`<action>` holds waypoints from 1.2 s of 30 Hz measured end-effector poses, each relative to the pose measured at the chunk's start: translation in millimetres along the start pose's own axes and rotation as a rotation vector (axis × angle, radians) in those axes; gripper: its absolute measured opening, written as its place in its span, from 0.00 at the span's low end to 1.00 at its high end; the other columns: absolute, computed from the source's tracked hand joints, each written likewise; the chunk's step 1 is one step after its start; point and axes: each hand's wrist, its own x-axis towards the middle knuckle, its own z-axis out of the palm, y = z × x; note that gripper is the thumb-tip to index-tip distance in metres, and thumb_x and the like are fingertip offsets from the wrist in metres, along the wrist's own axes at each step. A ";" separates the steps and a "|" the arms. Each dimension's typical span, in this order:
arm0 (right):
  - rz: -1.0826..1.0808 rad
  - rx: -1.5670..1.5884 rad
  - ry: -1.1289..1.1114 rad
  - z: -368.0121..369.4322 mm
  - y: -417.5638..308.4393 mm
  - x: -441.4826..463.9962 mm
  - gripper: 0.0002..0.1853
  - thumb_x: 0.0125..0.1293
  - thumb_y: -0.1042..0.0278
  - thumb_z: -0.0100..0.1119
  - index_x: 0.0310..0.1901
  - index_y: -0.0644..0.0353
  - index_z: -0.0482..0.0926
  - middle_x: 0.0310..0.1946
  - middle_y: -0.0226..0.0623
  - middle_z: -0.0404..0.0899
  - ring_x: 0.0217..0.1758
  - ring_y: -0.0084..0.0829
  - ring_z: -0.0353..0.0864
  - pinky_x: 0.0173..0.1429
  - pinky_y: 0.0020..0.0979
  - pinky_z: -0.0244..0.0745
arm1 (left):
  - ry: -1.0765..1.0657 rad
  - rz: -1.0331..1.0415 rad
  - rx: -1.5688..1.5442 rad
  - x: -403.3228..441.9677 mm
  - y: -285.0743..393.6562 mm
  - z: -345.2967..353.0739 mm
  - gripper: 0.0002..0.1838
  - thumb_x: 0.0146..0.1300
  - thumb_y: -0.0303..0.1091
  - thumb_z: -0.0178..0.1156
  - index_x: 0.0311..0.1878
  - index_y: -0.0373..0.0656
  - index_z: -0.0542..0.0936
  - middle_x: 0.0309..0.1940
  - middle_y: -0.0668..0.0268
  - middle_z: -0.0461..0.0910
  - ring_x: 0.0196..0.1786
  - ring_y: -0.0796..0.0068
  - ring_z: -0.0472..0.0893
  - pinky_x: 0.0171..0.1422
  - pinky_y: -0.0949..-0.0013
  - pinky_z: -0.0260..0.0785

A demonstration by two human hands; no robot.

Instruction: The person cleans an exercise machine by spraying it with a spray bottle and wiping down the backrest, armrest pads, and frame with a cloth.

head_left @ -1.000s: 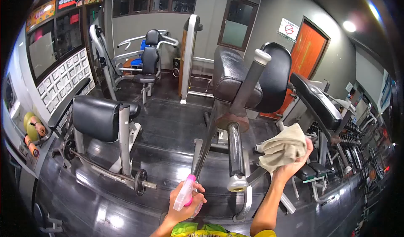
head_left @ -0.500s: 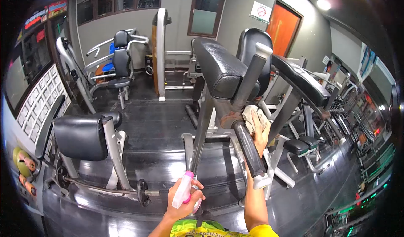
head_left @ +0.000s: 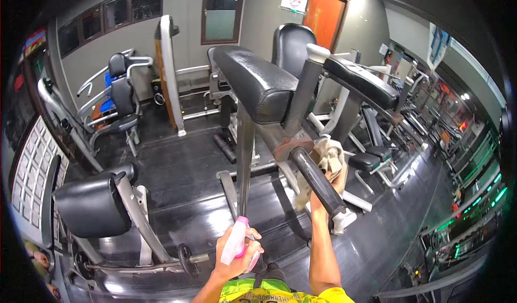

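Observation:
My left hand [head_left: 249,255] is wrapped round a pink-and-white spray bottle [head_left: 235,242], low in front of my body. Its nozzle points up and forward. On the far side of a black padded handle [head_left: 316,180], my right hand [head_left: 338,181] grips a crumpled beige cloth [head_left: 332,155]. The cloth bulges above the handle near its rusty joint [head_left: 293,148], and a loose part hangs below. The handle partly hides my right hand and the cloth. Above them is the machine's black arm pad [head_left: 258,85], with an upright grey-capped post [head_left: 304,93] beside it.
A padded bench [head_left: 92,205] with a barbell-like bar [head_left: 134,268] stands at the left. Farther back are a seated machine [head_left: 124,96] and a tall upright frame [head_left: 171,77]. More benches [head_left: 371,159] and racks line the right side. Dark flooring [head_left: 177,190] runs between the machines.
The view has turned to the right, so the machines appear farther left. The cloth has shifted and now spreads out, with part hanging under the handle. My left hand still holds the bottle.

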 end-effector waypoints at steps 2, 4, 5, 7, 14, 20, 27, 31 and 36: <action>0.076 0.003 -0.083 6.2 -25.4 5.8 0.18 0.63 0.76 0.48 0.56 0.64 0.71 0.49 0.50 0.74 0.56 0.42 0.71 0.63 0.37 0.62 | -0.025 -0.020 -0.042 3.0 -3.2 -1.0 0.14 0.58 0.17 0.58 0.46 0.34 0.69 0.37 0.56 0.78 0.30 0.69 0.84 0.32 0.70 0.78; -0.237 -0.258 -0.194 20.8 -25.3 6.5 0.21 0.59 0.80 0.47 0.57 0.65 0.71 0.53 0.55 0.71 0.62 0.53 0.65 0.66 0.45 0.58 | -0.047 -0.037 -0.084 5.6 -7.6 -1.2 0.14 0.58 0.17 0.58 0.46 0.34 0.69 0.37 0.56 0.78 0.30 0.69 0.84 0.32 0.70 0.78; -0.166 -0.281 -0.076 28.1 -15.6 -7.3 0.20 0.60 0.79 0.47 0.56 0.67 0.71 0.54 0.54 0.72 0.60 0.54 0.67 0.66 0.47 0.58 | -0.069 -0.034 -0.095 6.2 -9.9 -1.0 0.14 0.58 0.17 0.58 0.46 0.34 0.69 0.37 0.56 0.79 0.30 0.70 0.84 0.32 0.70 0.78; -0.243 -0.319 -0.101 23.2 -3.1 -13.0 0.19 0.59 0.80 0.48 0.54 0.70 0.72 0.52 0.55 0.73 0.58 0.55 0.69 0.65 0.47 0.58 | -0.101 -0.031 -0.111 9.1 -11.2 -2.0 0.14 0.58 0.17 0.58 0.47 0.33 0.69 0.37 0.56 0.79 0.30 0.70 0.84 0.32 0.70 0.78; -0.011 -0.299 -0.147 1.1 23.8 -31.4 0.19 0.59 0.82 0.49 0.55 0.68 0.72 0.50 0.49 0.75 0.56 0.47 0.74 0.64 0.40 0.62 | -0.230 -0.023 -0.099 18.2 -10.8 -4.3 0.18 0.58 0.17 0.58 0.52 0.31 0.68 0.38 0.56 0.79 0.30 0.71 0.84 0.33 0.72 0.77; -0.090 -0.198 -0.060 16.0 8.2 -13.7 0.20 0.59 0.80 0.50 0.54 0.67 0.73 0.52 0.50 0.75 0.57 0.49 0.73 0.65 0.39 0.62 | -0.285 -0.024 -0.155 24.2 -13.8 -4.9 0.18 0.58 0.16 0.58 0.52 0.31 0.68 0.39 0.56 0.79 0.30 0.71 0.84 0.33 0.73 0.77; -0.046 -0.244 -0.230 6.7 13.9 -57.1 0.22 0.55 0.76 0.52 0.54 0.68 0.74 0.54 0.53 0.74 0.60 0.50 0.71 0.67 0.41 0.59 | -0.323 -0.006 -0.182 30.1 -10.8 -7.3 0.18 0.59 0.17 0.59 0.52 0.31 0.68 0.39 0.56 0.79 0.31 0.72 0.84 0.33 0.73 0.77; -0.044 -0.217 -0.147 8.0 7.7 -28.9 0.22 0.56 0.77 0.53 0.55 0.68 0.73 0.55 0.54 0.73 0.62 0.50 0.69 0.67 0.40 0.58 | -0.335 -0.020 -0.180 29.4 -15.0 -11.3 0.18 0.59 0.18 0.59 0.52 0.31 0.68 0.39 0.55 0.79 0.30 0.72 0.83 0.33 0.74 0.77; -0.178 -0.276 -0.036 27.7 21.9 -26.1 0.21 0.56 0.76 0.53 0.54 0.67 0.73 0.51 0.55 0.74 0.59 0.51 0.71 0.66 0.42 0.60 | -0.360 -0.011 -0.182 26.5 -17.5 -11.3 0.19 0.60 0.18 0.59 0.53 0.31 0.67 0.39 0.55 0.79 0.30 0.72 0.84 0.33 0.74 0.77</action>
